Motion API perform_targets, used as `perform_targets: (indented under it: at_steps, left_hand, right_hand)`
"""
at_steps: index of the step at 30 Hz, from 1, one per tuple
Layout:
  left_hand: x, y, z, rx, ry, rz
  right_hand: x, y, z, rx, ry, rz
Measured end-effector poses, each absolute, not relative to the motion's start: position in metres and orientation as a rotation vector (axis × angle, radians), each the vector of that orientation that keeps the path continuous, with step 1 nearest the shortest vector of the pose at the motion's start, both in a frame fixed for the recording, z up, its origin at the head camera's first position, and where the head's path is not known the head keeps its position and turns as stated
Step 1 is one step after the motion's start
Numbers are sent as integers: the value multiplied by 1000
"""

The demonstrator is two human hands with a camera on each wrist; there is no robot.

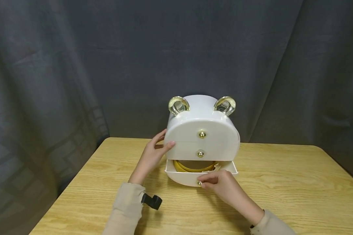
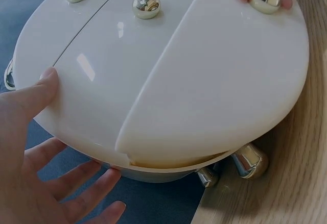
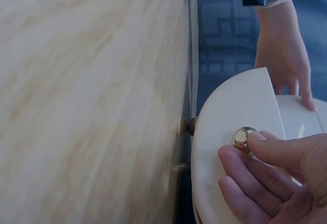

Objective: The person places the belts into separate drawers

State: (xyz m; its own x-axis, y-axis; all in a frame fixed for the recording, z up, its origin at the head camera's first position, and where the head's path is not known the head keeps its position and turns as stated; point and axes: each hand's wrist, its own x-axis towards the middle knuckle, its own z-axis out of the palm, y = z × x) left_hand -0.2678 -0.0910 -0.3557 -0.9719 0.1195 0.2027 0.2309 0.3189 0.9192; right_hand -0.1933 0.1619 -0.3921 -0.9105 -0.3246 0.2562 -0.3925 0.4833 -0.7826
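A white rounded storage box [image 1: 183, 140] with gold ear shapes stands on the table. Its bottom drawer [image 1: 180, 178] is pulled part way out, and a coiled yellow strap [image 1: 180, 167] with gold-coloured metal parts lies inside. My right hand [image 1: 225, 187] pinches the gold drawer knob [image 3: 242, 138] between thumb and fingers. On the box's left side rests my left hand [image 1: 151, 155], thumb on the front face and the other fingers spread loosely along the side, as the left wrist view shows. Two upper drawer fronts with gold knobs [image 2: 146, 5] sit flush.
The wooden table [image 1: 285, 182] extends on both sides of the box and in front of it. A dark grey curtain [image 1: 129, 71] hangs behind. Small gold feet [image 2: 250, 161] support the box. A black band with a mount [image 1: 152, 201] is on the left wrist.
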Motion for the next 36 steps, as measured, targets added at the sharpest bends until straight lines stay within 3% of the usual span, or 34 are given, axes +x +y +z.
perform_targets:
  at_steps: [36]
  left_hand:
    - [-266, -90, -358, -339, -2487, -1721]
  right_hand:
    - [-216, 160, -402, 482, -2565, 1419]
